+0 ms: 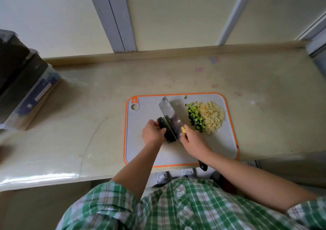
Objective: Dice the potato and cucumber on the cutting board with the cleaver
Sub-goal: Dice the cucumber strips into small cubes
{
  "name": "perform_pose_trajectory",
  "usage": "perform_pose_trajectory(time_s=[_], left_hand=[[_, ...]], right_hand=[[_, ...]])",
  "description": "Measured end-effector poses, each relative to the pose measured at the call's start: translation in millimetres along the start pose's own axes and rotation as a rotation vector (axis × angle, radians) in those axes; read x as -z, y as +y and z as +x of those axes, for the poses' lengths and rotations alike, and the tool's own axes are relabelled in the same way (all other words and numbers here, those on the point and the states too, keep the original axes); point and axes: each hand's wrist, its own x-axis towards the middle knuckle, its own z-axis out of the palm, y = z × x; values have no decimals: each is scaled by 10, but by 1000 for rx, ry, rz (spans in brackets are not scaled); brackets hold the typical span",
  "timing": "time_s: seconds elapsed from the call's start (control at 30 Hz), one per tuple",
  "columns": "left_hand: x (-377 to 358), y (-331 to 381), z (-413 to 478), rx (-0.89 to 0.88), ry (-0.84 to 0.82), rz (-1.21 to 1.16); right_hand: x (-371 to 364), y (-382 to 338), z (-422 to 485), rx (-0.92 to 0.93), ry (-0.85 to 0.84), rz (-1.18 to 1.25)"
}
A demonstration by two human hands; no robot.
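Observation:
A grey cutting board (141, 152) with an orange rim lies on the counter. My right hand (194, 141) grips the handle of the cleaver (170, 114), whose blade stands on edge across the board's middle. My left hand (153, 132) holds a dark green cucumber piece (165, 131) against the blade's left face. To the right of the blade sits a pile of diced cucumber (195, 118), and beside it a larger pile of diced potato (212, 116).
The board lies near the front edge of a pale stone counter (88, 109). A dark box with clear plastic containers (23, 81) stands at the left. A wall and window frame rise behind the counter. A stray cucumber bit (185, 97) lies near the board's far edge.

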Motion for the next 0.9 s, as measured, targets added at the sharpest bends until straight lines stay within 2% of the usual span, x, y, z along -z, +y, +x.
perform_pose_trajectory(time_s=[0.43, 0.7, 0.9], left_hand=[[8, -16, -22, 14, 12, 19], [4, 9, 1, 24, 14, 5], [-6, 11, 34, 37, 5, -12]], right_hand=[[126, -227, -69, -67, -109, -4], [77, -261, -71, -33, -93, -111], [-55, -224, -70, -34, -71, -52]])
